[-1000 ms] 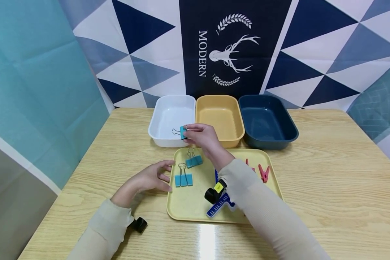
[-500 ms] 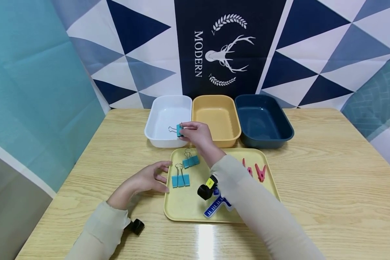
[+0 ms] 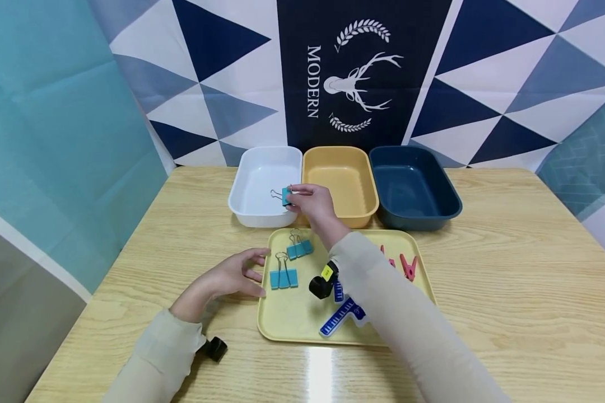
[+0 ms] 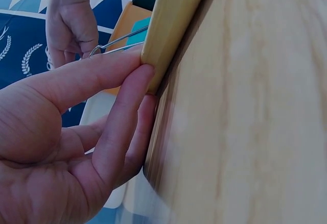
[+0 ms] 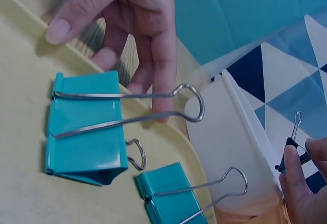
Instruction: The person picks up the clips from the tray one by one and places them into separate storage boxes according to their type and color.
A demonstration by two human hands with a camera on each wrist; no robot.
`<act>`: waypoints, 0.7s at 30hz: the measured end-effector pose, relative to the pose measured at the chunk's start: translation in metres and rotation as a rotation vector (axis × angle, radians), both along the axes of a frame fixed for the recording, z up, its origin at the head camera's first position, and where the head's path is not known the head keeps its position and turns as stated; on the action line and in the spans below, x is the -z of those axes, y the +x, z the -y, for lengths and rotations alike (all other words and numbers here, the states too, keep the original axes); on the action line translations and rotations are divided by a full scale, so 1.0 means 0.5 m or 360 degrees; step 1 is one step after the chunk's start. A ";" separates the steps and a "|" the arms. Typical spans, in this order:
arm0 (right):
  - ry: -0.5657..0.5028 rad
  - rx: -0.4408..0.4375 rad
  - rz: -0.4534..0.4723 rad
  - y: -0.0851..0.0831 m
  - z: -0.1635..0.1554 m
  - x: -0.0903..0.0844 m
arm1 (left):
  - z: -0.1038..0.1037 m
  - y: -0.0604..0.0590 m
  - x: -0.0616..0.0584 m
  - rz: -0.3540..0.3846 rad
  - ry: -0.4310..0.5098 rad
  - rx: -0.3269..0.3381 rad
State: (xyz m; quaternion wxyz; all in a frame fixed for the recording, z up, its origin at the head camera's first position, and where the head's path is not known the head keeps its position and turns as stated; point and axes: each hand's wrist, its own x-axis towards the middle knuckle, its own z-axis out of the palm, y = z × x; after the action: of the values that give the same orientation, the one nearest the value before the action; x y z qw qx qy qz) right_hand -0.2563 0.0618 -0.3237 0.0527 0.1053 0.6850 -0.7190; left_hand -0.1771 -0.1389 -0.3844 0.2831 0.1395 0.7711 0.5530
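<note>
Head view: blue clip (image 3: 285,196) pinched in right hand (image 3: 312,202), wire handles pointing left, held above the right edge of white bin (image 3: 247,208), not touching it. Fingers of that hand curled round the clip body; thumb on top. Same clip seen at the far right of the right wrist view (image 5: 292,150), fingertips (image 5: 296,183) closed on it.

Right of the white bin: orange bin (image 3: 355,215), then dark blue bin (image 3: 436,218), the three in a row, touching side by side.

Nearer than the white bin: yellow tray (image 3: 292,319). On it, closest to the bin, a second blue clip (image 3: 299,247); just nearer, a third blue clip (image 3: 284,276); red pegs (image 3: 409,267) toward the right side; blue ruler (image 3: 339,317) partly under the sleeve.

Left hand (image 3: 227,278) at the tray's left rim, well nearer than the white bin, fingers loosely bent, tips touching the rim (image 4: 163,35), holding nothing.

Wooden table (image 3: 509,268) beneath all; patterned backdrop (image 3: 353,78) behind the bins.
</note>
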 end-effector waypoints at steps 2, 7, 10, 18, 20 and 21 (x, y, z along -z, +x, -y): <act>0.0009 0.0008 0.0005 -0.004 0.000 0.002 | 0.001 0.000 0.000 -0.0002 -0.0003 -0.0002; 0.0021 0.0002 0.0026 -0.015 0.004 0.005 | 0.002 0.000 -0.001 -0.0004 -0.0011 -0.0015; 0.0019 0.0001 0.0037 -0.022 0.008 0.004 | 0.000 -0.001 -0.002 -0.0006 -0.0014 -0.0011; 0.0000 0.0021 0.0049 -0.035 0.019 0.000 | -0.003 -0.006 0.002 -0.0031 -0.0029 0.0005; -0.0010 0.0003 0.0050 -0.037 0.024 -0.001 | -0.002 -0.006 0.003 -0.0031 -0.0036 0.0000; -0.0010 -0.0007 0.0054 -0.038 0.026 -0.001 | -0.001 -0.006 0.003 -0.0032 -0.0041 -0.0003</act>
State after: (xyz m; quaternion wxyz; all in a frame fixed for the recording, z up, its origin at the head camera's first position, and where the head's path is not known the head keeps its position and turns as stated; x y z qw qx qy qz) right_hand -0.2755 0.0486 -0.3231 0.0661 0.1157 0.6820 -0.7191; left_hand -0.1801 -0.1382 -0.3857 0.2766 0.1405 0.7811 0.5419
